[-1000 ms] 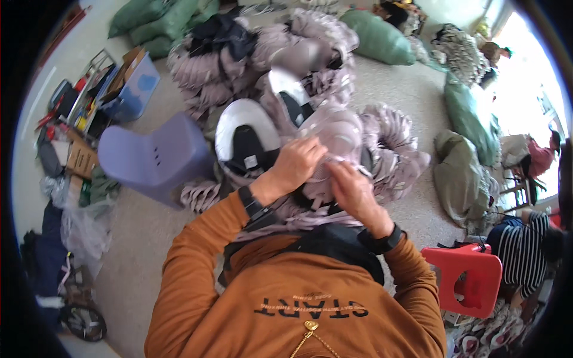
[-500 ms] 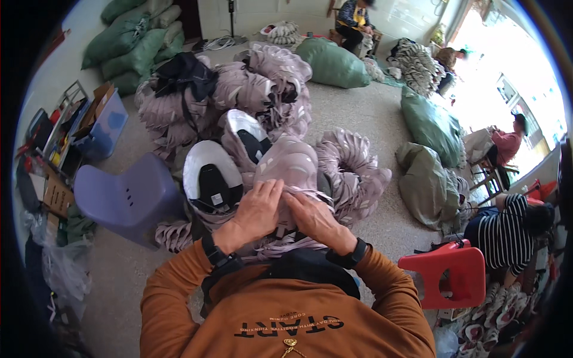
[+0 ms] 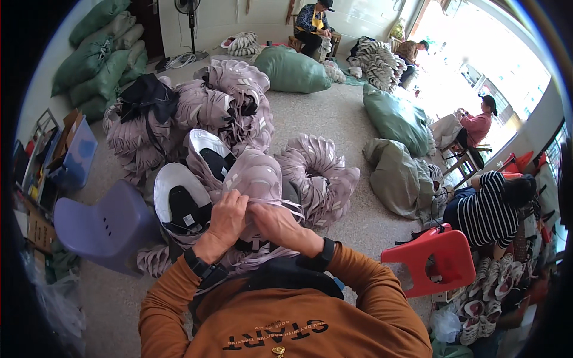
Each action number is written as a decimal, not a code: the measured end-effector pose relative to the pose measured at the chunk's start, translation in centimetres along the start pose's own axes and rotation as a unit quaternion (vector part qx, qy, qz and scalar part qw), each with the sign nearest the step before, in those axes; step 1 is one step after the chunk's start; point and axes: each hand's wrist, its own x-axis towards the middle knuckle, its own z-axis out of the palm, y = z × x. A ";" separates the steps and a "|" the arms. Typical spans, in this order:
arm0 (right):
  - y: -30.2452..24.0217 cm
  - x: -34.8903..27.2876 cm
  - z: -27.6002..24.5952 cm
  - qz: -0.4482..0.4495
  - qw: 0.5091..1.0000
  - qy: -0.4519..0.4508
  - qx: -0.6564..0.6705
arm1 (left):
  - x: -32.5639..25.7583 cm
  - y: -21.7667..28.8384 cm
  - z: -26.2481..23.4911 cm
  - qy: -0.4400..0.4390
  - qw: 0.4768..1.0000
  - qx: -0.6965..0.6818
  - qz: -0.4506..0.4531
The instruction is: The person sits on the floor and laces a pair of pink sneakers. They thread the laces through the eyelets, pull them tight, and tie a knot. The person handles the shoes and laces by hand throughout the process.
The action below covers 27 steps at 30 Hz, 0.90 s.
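Observation:
A mauve shoe upper (image 3: 257, 169) lies in front of me, its toe end pointing away. My left hand (image 3: 225, 218) is closed, pinching at the upper's lacing area. My right hand (image 3: 280, 227) is closed beside it, fingers curled around a pale pink shoelace (image 3: 291, 206) that loops out past its knuckles. The fingertips of both hands nearly meet, and what lies between them is mostly hidden. Just left are two more uppers with white linings and black insides, a near one (image 3: 164, 195) and a farther one (image 3: 200, 142). More laces hang below my hands.
Stacked mauve uppers (image 3: 200, 107) and a curved row (image 3: 313, 158) surround the work. A purple chair (image 3: 110, 218) stands left, a red stool (image 3: 412, 253) right. Green sacks (image 3: 397, 119) lie beyond. Several people sit farther off; one in a striped top (image 3: 486, 206) bends at right.
The view has turned, so the room sits farther left in the picture. My right fingers have curled in more, closer to the left hand. The person in pink has lifted a hand slightly.

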 end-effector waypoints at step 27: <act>-5.0 -2.4 -5.5 0.075 0.765 -0.254 0.587 | -0.5 -1.4 -0.4 0.082 0.982 -0.143 -0.087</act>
